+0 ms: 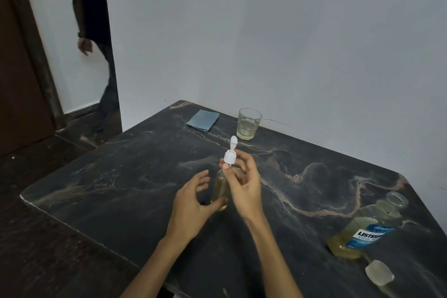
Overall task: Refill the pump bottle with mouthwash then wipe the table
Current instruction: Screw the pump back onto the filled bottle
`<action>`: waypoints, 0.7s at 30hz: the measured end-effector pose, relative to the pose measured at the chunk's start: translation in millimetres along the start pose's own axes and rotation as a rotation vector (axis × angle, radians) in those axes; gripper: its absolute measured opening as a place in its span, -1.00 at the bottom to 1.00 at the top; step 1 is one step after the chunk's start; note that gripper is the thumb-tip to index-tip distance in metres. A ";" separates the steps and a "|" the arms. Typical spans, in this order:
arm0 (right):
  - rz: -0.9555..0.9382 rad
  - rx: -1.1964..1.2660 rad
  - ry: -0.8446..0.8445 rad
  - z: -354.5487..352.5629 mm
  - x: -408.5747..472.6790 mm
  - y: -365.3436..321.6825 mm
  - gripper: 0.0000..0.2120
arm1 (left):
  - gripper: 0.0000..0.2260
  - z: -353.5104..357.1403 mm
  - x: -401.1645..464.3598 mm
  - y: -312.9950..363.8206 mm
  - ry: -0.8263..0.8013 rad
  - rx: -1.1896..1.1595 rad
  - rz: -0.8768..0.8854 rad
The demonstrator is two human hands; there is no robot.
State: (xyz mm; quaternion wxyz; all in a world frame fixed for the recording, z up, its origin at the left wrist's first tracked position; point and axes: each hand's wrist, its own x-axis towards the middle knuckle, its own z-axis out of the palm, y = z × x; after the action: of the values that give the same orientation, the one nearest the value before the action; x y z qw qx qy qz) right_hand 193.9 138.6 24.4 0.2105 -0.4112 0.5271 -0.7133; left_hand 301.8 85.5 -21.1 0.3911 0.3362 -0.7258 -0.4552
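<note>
Right-hand fingers (226, 166) pinched on the white collar of the pump head (230, 154), nozzle pointing up and away toward the glass, right hand (243, 185) poised over the neck of the pump bottle (221, 189). Left hand (193, 197) spread loose beside the bottle, fingers relaxed and gripping nothing, thumb tip just touching the lower wall. Bottle upright on the dark marbled bench (121, 189), pale yellow liquid inside, level hard to read behind the hand. Apparently the capping stage: pump going back on after filling, though unscrewing cannot be ruled out. To do it well: close the left hand round the bottle's body first, so no tipping under the twist; keep the dip tube, hidden here, straight down the neck; seat the collar square before turning, then turn gently until snug, no forcing of crossed threads. Farther out at right, mouthwash bottle (365, 227) standing open, near the bench edge, blue label reading "LISTER…" with the rest cut off by the curve, and a smaller line beneath starting "COOL"; its clear cap (379, 272) lying just in front. At the back, a drinking glass (249, 123) with a little pale liquid in the bottom, and a folded blue cloth (202, 120) near the far corner, ready for wiping.
</note>
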 end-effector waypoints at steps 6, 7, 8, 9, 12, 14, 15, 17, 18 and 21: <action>-0.002 -0.017 0.002 -5.0 -9.0 6.8 -0.67 | -0.41 8.7 7.9 -6.9 -0.079 -0.139 0.061; 0.001 -0.018 0.000 -5.7 -9.5 7.4 -0.67 | -0.45 9.3 8.6 -5.8 -0.091 -0.154 0.074; 0.004 -0.020 0.001 -5.9 -9.3 7.7 -0.67 | -0.48 9.7 9.7 -4.9 -0.100 -0.165 0.079; 0.008 -0.024 0.003 -5.8 -8.7 7.6 -0.66 | -0.52 9.9 10.8 -5.0 -0.109 -0.173 0.080; 0.028 -0.037 0.005 -4.6 -4.2 5.1 -0.58 | -0.55 10.1 12.7 -8.4 -0.127 -0.197 0.068; 0.044 -0.035 -0.003 -3.4 -0.9 2.6 -0.55 | -0.54 9.8 13.2 -10.5 -0.133 -0.211 0.048; 0.036 -0.020 -0.009 -2.5 -0.2 1.8 -0.60 | -0.53 9.7 13.5 -11.4 -0.136 -0.214 0.041; -0.002 0.014 -0.010 -0.2 -0.8 0.7 -0.75 | -0.54 9.7 14.3 -12.2 -0.139 -0.219 0.036; -0.014 0.026 0.005 1.0 -1.8 0.8 -0.77 | -0.54 9.7 14.9 -12.2 -0.140 -0.220 0.037; -0.026 0.050 0.088 2.6 -5.1 4.3 -0.75 | -0.54 9.8 15.5 -12.0 -0.139 -0.225 0.040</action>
State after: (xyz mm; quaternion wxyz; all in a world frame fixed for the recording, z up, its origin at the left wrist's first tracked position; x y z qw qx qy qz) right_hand 198.3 139.3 18.9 0.1883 -0.3808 0.5125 -0.7463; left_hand 287.5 72.0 -30.9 0.3841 0.2437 -0.7020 -0.5479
